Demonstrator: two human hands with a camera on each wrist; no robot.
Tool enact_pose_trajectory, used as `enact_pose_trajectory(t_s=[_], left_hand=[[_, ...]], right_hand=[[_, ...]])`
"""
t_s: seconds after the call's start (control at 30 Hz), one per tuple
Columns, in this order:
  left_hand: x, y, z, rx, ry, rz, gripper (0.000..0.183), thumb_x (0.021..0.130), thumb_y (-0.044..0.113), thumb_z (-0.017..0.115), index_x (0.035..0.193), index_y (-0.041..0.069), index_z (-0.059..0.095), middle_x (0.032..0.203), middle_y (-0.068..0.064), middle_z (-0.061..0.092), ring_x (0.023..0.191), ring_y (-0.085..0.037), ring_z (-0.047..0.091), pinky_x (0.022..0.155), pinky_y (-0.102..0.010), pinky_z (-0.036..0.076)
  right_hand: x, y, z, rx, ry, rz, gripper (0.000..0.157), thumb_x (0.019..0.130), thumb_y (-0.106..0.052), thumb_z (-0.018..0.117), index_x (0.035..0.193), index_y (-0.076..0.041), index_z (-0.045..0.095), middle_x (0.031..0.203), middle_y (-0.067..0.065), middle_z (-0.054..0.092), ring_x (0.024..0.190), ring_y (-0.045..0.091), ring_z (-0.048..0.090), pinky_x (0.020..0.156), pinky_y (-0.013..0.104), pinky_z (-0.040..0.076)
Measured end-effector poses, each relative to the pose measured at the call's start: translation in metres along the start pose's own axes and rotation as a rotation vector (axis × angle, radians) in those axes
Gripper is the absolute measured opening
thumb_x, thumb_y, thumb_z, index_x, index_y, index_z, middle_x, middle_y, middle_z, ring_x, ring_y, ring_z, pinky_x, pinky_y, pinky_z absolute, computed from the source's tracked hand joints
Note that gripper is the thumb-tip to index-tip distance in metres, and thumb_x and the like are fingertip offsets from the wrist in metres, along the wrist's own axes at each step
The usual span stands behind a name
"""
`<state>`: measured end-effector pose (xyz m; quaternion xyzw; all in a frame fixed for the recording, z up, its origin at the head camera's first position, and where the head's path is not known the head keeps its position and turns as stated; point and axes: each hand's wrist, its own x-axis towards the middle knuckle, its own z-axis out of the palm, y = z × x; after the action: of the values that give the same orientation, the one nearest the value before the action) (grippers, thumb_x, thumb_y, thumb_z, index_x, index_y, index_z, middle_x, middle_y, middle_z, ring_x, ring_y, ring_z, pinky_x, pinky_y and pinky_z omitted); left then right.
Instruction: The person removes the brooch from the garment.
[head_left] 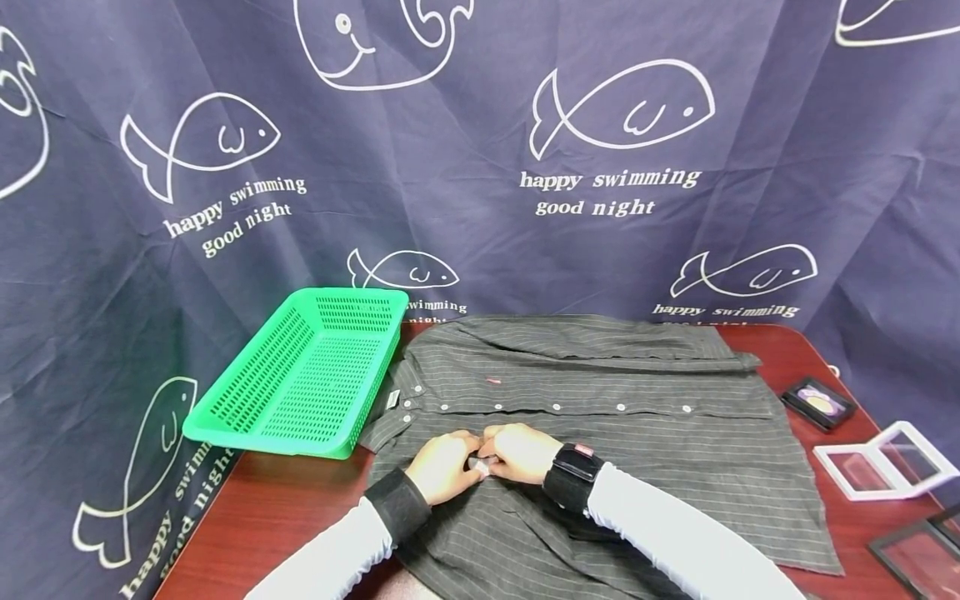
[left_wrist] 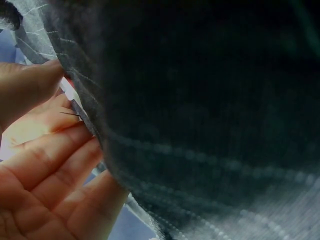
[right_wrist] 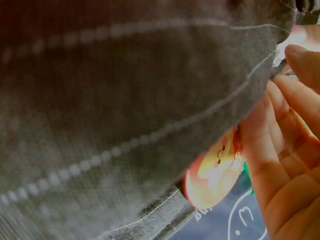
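Observation:
A dark grey pinstriped shirt (head_left: 645, 467) lies spread out, its row of white buttons running across. At its lower front, my left hand (head_left: 444, 468) and right hand (head_left: 521, 454) meet and pinch up the cloth. A small pale, shiny piece (head_left: 480, 466) shows between them. In the left wrist view, a thin dark needle-like line (left_wrist: 71, 114) sticks out at the cloth edge near my fingers. The right wrist view has a round, glossy orange-yellow badge (right_wrist: 216, 172) by the cloth, touching my right fingers (right_wrist: 262, 155). The cloth hides part of both grips.
A green plastic basket (head_left: 345, 333) stands to the left on the red-brown table (head_left: 285, 500). Along the right side are a black case with a round picture (head_left: 821, 404), an open white-framed case (head_left: 885, 462) and a black-framed one (head_left: 922, 558). A printed curtain (head_left: 480, 167) hangs behind.

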<state>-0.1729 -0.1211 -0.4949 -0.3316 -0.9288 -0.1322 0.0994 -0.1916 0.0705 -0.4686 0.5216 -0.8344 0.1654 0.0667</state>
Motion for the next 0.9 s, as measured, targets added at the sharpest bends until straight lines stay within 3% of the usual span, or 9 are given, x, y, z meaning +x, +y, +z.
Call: enact_pose_trajectory(t_s=[0.43,0.63,0.9], left_hand=[[0.0,-0.001,0.001,0.015,0.016,0.016,0.019,0.08,0.028,0.076,0.092,0.014,0.07,0.087,0.002,0.068,0.077,-0.013,0.066,0.067,-0.03,0.053],[-0.001,-0.001,0.001,0.01,0.016,0.012,0.02,0.079,0.026,0.076,0.092,0.013,0.069,0.086,0.001,0.067,0.075,-0.014,0.064,0.065,-0.03,0.052],[0.0,-0.002,0.003,0.027,0.03,0.02,0.019,0.079,0.027,0.075,0.091,0.013,0.069,0.084,0.001,0.066,0.072,-0.014,0.064,0.064,-0.03,0.051]], right_hand=[[-0.004,0.001,0.003,-0.042,0.037,0.023,0.01,0.077,-0.009,0.075,0.075,-0.014,0.067,0.073,-0.004,0.061,0.064,0.005,0.054,0.059,0.019,0.044],[-0.007,-0.005,0.006,-0.22,0.04,0.008,0.019,0.073,-0.014,0.078,0.068,-0.017,0.06,0.069,-0.006,0.054,0.062,0.007,0.054,0.057,0.022,0.043],[-0.006,-0.015,0.014,-0.458,0.063,0.003,0.014,0.073,-0.023,0.079,0.071,-0.019,0.065,0.076,-0.007,0.057,0.067,0.01,0.06,0.057,0.023,0.045]])
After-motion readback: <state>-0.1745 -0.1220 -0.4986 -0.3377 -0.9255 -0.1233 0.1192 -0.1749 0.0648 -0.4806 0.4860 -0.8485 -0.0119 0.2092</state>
